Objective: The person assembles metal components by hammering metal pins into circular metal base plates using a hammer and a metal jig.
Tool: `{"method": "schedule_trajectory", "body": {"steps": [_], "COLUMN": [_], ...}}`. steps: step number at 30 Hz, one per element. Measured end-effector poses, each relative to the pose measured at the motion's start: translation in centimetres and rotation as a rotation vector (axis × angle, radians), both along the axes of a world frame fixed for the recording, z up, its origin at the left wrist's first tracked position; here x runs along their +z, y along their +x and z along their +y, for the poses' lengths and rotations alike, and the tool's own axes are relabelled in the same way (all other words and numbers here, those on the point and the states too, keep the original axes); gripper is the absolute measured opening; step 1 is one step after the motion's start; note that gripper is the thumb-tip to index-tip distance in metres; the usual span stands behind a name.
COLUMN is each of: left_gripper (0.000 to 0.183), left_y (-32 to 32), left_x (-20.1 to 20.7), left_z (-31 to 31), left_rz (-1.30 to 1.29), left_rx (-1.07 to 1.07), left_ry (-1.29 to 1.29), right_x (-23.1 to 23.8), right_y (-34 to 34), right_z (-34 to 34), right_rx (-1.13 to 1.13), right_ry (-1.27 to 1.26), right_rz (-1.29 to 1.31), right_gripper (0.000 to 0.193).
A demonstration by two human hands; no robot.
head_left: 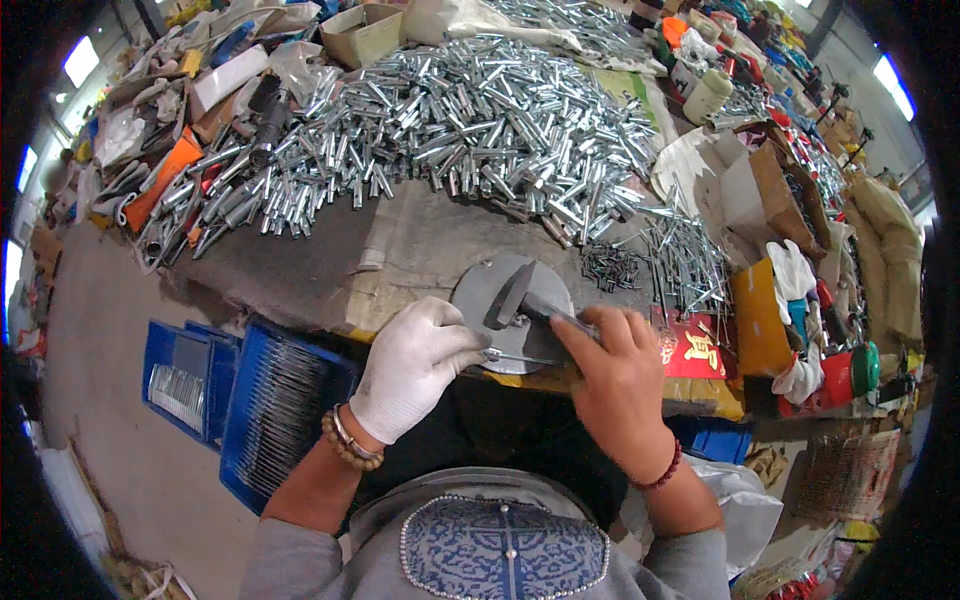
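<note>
My left hand [412,368], in a white glove, pinches one end of a thin metal rod [522,358] low over the near part of a round grey metal plate [478,283]. The rod points right, toward my other hand, where its far end is hard to make out. My bare right hand [625,378] is closed round the handle of a hammer [512,297]. The dark hammer head is over the middle of the plate, above the rod; whether it touches the plate I cannot tell. Small dark screws or pins [610,268] lie in a pile beyond my right hand.
A large heap of shiny metal tubes [480,120] covers the far side of the workbench [420,230]. Long thin rods [688,262] lie at right, near a red printed card [695,345] and a yellow box [760,315]. Blue bins [240,440] of metal rods stand lower left.
</note>
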State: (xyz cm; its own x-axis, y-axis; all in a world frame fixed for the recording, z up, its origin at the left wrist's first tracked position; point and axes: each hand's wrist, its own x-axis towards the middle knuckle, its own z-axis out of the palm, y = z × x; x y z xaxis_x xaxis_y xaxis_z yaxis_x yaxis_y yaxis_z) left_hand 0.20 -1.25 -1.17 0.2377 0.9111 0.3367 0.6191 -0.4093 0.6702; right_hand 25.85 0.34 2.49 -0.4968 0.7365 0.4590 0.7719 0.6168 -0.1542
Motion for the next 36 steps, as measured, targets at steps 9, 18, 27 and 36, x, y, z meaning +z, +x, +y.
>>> {"method": "schedule_trajectory", "body": {"steps": [9, 18, 27, 36], "left_gripper": [0.026, 0.053, 0.063, 0.057], "left_y": [1.8, 4.2, 0.5, -16.2], "left_x": [-0.6, -0.5, 0.0, -13.2], "left_z": [-2.7, -5.2, -6.3, -17.3], "left_rz": [-0.039, -0.892, -0.975, -0.449], "left_rx": [0.237, 0.295, 0.342, 1.167], "left_ry": [0.141, -0.695, -0.536, -0.361], "right_x": [-1.3, -1.8, -1.6, -3.5], "right_y": [-0.8, -2.6, -3.4, -1.5], "right_z": [-4.4, -6.5, -6.4, -3.3], "right_rx": [0.019, -0.033, 0.043, -0.267], "right_ry": [-0.681, -1.15, -0.937, -0.762], "right_rz": [0.3, 0.601, 0.499, 0.809], "right_gripper": [0.031, 0.034, 0.054, 0.04]}}
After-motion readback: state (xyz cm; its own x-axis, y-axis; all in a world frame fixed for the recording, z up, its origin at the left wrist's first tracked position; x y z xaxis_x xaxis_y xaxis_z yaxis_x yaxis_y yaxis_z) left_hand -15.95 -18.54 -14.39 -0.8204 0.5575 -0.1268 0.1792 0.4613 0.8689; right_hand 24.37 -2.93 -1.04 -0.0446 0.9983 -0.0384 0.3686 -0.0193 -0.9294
